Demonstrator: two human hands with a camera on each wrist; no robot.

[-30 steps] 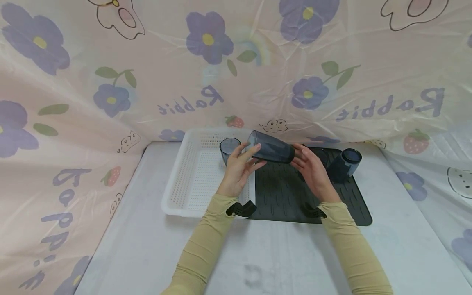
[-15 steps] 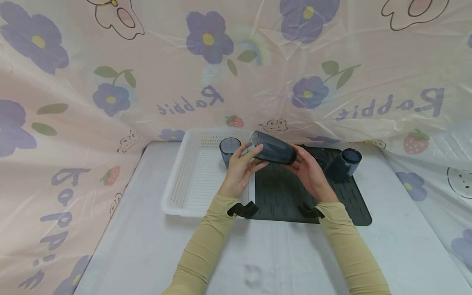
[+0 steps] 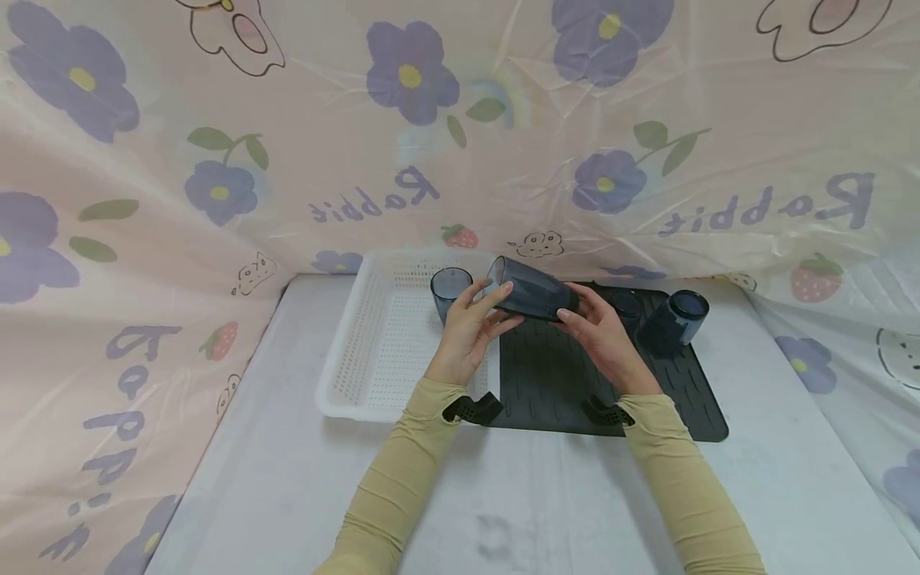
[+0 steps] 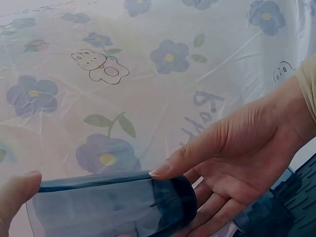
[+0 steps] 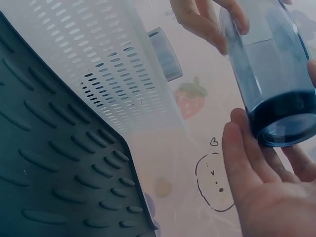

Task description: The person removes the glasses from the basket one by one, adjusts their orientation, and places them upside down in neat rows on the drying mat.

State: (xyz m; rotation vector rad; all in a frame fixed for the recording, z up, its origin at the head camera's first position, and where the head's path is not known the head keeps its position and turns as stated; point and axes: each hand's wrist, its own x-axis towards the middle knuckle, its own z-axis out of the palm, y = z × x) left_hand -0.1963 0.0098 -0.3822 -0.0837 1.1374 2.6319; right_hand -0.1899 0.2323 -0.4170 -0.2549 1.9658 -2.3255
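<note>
A tall blue-tinted drinking glass [image 3: 533, 289] is held in the air, lying tilted, its mouth up to the left and its thick base down to the right. My left hand [image 3: 465, 334] grips it near the mouth, thumb on the near side. At the base end is my right hand [image 3: 605, 339]; in the left wrist view its thumb [image 4: 170, 165] presses the side of the glass [image 4: 98, 205] while the other fingers lie beneath and behind the base. The right wrist view shows the base [image 5: 286, 118] above the right palm [image 5: 276, 197].
A white perforated basket [image 3: 338, 375] stands at left with another blue glass [image 3: 449, 291] upright inside. Right of it lies a black ridged drying mat [image 3: 542, 383], bearing two upside-down blue glasses, one at its right edge [image 3: 674, 319] and one partly behind the right hand [image 3: 627, 307].
My right hand has moved left onto the base of the glass, and its thumb has come round to the near side. The glass has shifted slightly right; my left hand keeps its grip.
</note>
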